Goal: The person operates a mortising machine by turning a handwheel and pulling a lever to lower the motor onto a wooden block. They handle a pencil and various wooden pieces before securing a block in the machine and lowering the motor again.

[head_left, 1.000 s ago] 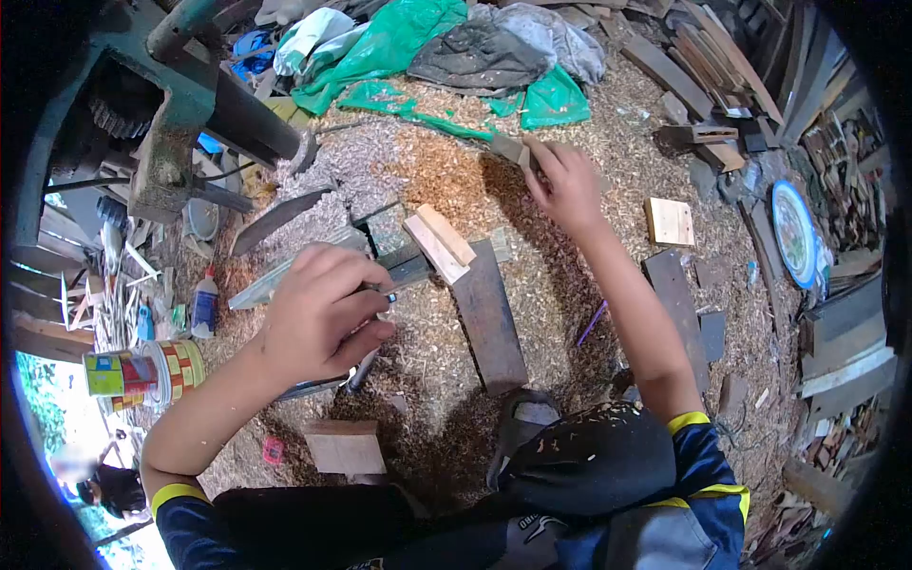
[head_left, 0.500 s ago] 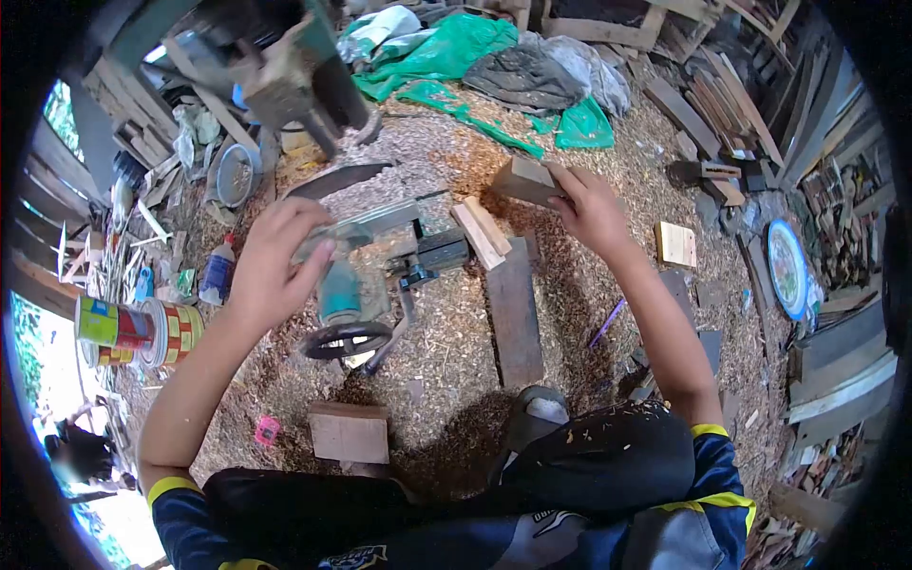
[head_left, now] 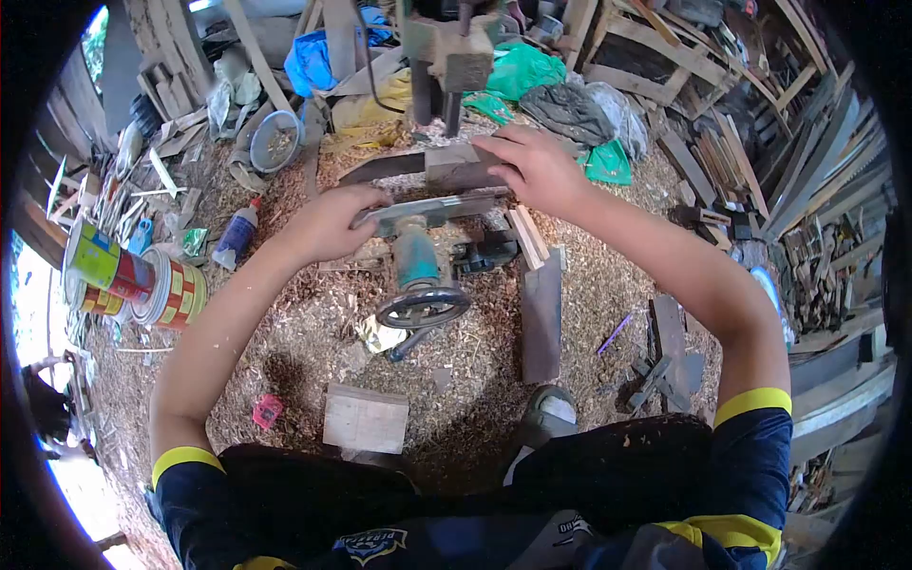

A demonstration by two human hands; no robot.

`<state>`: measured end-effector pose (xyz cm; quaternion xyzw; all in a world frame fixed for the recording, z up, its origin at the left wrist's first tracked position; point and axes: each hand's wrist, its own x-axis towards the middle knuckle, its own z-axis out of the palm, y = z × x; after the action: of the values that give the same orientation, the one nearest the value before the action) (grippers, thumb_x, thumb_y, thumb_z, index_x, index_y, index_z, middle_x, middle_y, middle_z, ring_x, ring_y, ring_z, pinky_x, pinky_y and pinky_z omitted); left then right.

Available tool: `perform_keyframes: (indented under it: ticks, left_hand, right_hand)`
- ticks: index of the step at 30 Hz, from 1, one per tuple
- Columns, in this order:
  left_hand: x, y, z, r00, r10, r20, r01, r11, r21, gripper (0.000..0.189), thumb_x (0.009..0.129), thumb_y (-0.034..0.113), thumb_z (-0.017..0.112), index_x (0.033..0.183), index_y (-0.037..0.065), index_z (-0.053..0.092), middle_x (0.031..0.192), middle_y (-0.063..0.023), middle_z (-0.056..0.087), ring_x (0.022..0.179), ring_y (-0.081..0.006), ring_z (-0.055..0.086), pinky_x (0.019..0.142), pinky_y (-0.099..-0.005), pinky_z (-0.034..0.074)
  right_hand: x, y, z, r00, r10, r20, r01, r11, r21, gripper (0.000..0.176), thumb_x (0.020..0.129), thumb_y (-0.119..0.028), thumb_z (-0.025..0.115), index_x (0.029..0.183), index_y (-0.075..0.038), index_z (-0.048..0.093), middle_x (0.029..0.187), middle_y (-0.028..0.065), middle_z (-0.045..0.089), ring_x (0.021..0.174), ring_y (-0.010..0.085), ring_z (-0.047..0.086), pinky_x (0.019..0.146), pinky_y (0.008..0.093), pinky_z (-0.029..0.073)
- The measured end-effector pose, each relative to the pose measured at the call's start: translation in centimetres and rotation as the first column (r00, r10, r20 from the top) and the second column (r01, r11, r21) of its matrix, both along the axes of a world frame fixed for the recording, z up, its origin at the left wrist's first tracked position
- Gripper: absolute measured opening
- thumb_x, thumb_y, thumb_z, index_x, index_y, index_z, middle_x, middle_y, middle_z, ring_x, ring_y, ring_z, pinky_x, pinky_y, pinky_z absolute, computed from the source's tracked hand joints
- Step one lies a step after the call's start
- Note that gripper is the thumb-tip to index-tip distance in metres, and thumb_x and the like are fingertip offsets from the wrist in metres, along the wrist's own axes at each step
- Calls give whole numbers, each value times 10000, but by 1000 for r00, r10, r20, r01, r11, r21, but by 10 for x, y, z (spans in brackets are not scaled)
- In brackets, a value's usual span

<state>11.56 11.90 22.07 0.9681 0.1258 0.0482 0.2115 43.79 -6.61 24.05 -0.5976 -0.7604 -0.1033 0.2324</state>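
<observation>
A teal machine [head_left: 416, 256] with a black handwheel [head_left: 424, 309] stands in front of me, a long metal rail [head_left: 442, 206] across its top. My left hand [head_left: 334, 224] is at the rail's left end, fingers above and thumb below, closed on it. Beyond the rail, my right hand [head_left: 540, 174] grips the right end of a brown wooden block [head_left: 459, 167]. The block lies across the machine, beside a dark curved plate [head_left: 385, 168]. Pale wood strips [head_left: 528, 237] rest on a dark plank [head_left: 541, 318] to the right.
Shavings cover the floor. A squared wood block [head_left: 366, 418] lies near my knees, with a pink object [head_left: 267, 410] to its left. Paint cans [head_left: 171, 290], a blue bottle [head_left: 236, 236] and a bucket [head_left: 276, 142] stand left. Stacked lumber [head_left: 819, 256] lines the right side.
My right hand has brought the wooden block leftward onto the machine, behind the rail. My left hand has come down onto the rail's left end. The view has shifted.
</observation>
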Motion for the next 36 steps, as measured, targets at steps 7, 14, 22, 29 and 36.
perform_keyframes:
  ticks: [7, 14, 22, 29, 36]
  left_hand:
    - [0, 4, -9, 964, 257, 61, -253, 965, -62, 399, 1024, 251, 656, 1358, 33, 671, 1214, -214, 751, 1142, -412, 723, 996, -485, 571]
    - [11, 15, -30, 919, 292, 266, -333, 935, 124, 504, 996, 398, 725, 1352, 56, 625, 1173, -211, 772, 1085, -420, 750, 937, -515, 595]
    - [30, 14, -18, 918, 364, 155, -378, 923, 70, 587, 939, 382, 753, 1408, 61, 608, 1047, -213, 760, 985, -417, 751, 872, -524, 602]
    - [1, 11, -1, 866, 431, 253, -444, 896, -4, 488, 904, 289, 748, 1310, 41, 639, 1132, -192, 724, 943, -393, 735, 840, -499, 593]
    - [-30, 27, -17, 856, 338, 392, -448, 862, 235, 565, 894, 292, 779, 1330, -41, 645, 1148, -242, 718, 993, -427, 718, 872, -496, 582]
  right_hand:
    - [-23, 45, -36, 975, -69, -212, 63, 997, -35, 444, 904, -263, 868, 1314, -154, 737, 1200, 116, 727, 1129, 356, 698, 936, 478, 578]
    - [15, 17, -2, 997, -69, 38, 67, 995, 69, 475, 894, -242, 858, 1342, -160, 723, 1281, 95, 707, 1249, 333, 674, 1020, 497, 556]
    - [23, 12, -30, 979, -140, -150, 146, 989, 28, 361, 935, -257, 845, 1247, -106, 746, 1102, 150, 733, 1003, 384, 737, 863, 463, 610]
    - [-4, 35, -33, 981, 37, -190, 6, 976, 218, 398, 904, -269, 865, 1228, -62, 764, 1093, 136, 747, 944, 373, 729, 812, 453, 605]
    - [-24, 49, -47, 974, 102, -204, -37, 953, 302, 380, 896, -267, 871, 1199, -59, 770, 1062, 122, 746, 944, 356, 735, 827, 451, 604]
